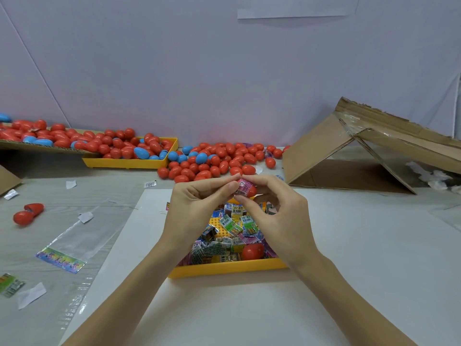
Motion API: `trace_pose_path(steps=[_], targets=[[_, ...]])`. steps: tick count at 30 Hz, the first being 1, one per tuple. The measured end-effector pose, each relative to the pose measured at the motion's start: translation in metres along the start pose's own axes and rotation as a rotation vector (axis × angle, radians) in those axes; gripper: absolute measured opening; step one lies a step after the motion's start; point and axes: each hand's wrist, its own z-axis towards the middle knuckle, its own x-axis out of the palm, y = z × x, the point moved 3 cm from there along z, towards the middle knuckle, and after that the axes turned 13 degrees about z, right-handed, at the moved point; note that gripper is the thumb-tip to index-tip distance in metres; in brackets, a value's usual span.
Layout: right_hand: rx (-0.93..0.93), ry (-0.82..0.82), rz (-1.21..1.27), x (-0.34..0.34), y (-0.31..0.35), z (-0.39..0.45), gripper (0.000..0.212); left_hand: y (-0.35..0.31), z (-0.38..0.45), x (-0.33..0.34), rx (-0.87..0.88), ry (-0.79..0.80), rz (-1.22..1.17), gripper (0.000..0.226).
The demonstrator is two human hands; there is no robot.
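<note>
Egg [250, 192]: red plastic, with a pink packet [242, 186] at its mouth, held in the air between both hands over the far end of the tray [224, 269]. We cannot tell whether it is a half shell or whole, as fingers cover it. Handling, as we judge it: very light, with a thin, stiff, glossy shell that is apt to slip and likely to crack or spring away under a hard squeeze. It is best taken round the belly, thumb beneath and fingers above, leaving the rim free. The packet we judge soft, crinkly and near weightless, best taken by an edge. Right hand [277, 216]: fingers curled close round the egg, thumb under, forefinger over. Left hand [197, 208]: thumb and forefinger drawn together in a pinch at the packet, other fingers loosely folded; whether it also touches the shell we cannot tell. Below: yellow tray holding loose packets [224, 242] of many colours and one whole egg [252, 251] at its right. Left, on the table: clear bag [67, 243] and an opened egg [27, 213]. Farther: heap [214, 162] of red and blue eggs, a second tray [129, 163] filled with the same, and folded cardboard [336, 158] at right.
</note>
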Motion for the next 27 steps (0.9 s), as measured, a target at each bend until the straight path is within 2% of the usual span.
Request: trace_pose_path(steps=[4,14,18,23,27], targets=[[0.017,0.013,-0.003,0.0015,-0.0012,0.0007,0.034,0.0001,-0.0003,-0.0009,-0.005,-0.037,0.058,0.024],[-0.042,0.043,-0.086,0.0026,-0.0028,0.0000,0.035,0.0025,-0.0025,0.0026,-0.099,0.010,-0.080,0.027],[-0.074,0.040,-0.117,0.0019,-0.0027,0.0006,0.035,0.0011,-0.0009,0.0015,-0.065,-0.018,-0.037,0.030],[-0.104,0.061,-0.194,-0.0006,-0.0049,0.0022,0.037,0.0043,0.0008,0.0024,-0.084,0.026,0.033,0.013],[-0.098,0.071,-0.180,-0.0007,-0.0058,0.0025,0.037,0.0069,0.0018,0.0023,-0.118,0.063,0.024,0.012]])
